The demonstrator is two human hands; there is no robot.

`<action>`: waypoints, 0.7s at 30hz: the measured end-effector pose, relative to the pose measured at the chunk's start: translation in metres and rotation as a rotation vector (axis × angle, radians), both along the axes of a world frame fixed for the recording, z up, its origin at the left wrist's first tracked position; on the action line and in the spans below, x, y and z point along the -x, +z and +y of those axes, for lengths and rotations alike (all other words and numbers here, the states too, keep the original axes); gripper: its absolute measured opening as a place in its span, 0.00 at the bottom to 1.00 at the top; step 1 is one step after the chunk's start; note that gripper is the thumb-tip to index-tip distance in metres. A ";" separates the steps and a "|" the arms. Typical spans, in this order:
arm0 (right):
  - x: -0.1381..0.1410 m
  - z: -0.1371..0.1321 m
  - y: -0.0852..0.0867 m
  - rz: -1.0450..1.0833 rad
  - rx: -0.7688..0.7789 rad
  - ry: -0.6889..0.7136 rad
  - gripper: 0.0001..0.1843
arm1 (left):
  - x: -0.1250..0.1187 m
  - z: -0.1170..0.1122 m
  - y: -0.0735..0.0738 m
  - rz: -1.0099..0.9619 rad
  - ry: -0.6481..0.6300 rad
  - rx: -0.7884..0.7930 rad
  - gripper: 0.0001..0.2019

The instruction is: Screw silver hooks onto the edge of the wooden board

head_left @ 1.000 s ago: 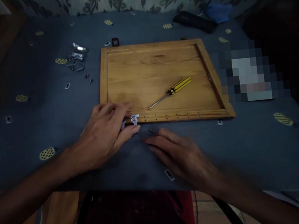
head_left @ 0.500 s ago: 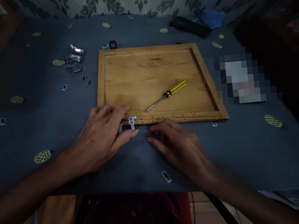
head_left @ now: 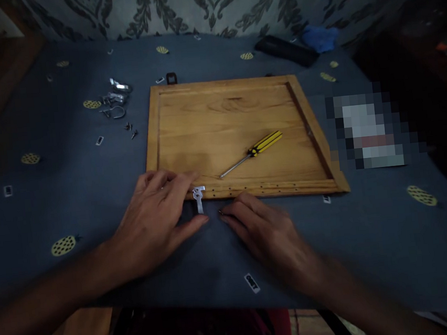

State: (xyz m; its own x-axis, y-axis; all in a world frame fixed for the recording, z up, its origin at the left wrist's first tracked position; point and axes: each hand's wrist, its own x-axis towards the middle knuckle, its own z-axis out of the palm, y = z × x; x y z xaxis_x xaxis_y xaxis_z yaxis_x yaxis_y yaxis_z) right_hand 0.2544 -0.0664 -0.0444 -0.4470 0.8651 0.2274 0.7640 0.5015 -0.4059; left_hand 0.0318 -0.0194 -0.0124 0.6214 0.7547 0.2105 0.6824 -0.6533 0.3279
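My left hand (head_left: 154,213) lies over the near left edge of a shallow wooden tray or framed panel (head_left: 215,85). Its fingers rest flat on the wood and its thumb stretches away, apart from them. Beside the index finger, a shiny metal bracket (head_left: 198,195) sits on the edge, one leg sticking out toward me; part of it may be under the hand. Just right of it, my right hand (head_left: 267,232) is closed, pinching a small dark screw (head_left: 221,212) between thumb and fingers. A yellow-and-black screwdriver (head_left: 264,143) lies inside the frame, tip toward the bracket.
Several metal fittings (head_left: 116,98) and small screws (head_left: 132,131) lie on the blue cloth (head_left: 71,187) at left. Behind the frame are a black case (head_left: 286,51) and a blue cloth bundle (head_left: 320,38). A blurred-out object (head_left: 368,130) lies at right. Small holes dot the near edge.
The view has tilted upward, so everything sits lower in the picture. My left thumb has drawn away from the bracket's leg. The screw shows less between my right fingertips.
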 end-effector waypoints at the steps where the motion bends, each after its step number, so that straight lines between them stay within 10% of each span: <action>1: 0.000 0.001 0.000 -0.007 -0.017 0.009 0.16 | 0.000 0.000 0.000 -0.001 -0.006 0.003 0.22; 21: -0.013 0.013 0.007 0.012 -0.034 0.221 0.17 | 0.001 0.003 0.000 -0.015 -0.071 -0.046 0.17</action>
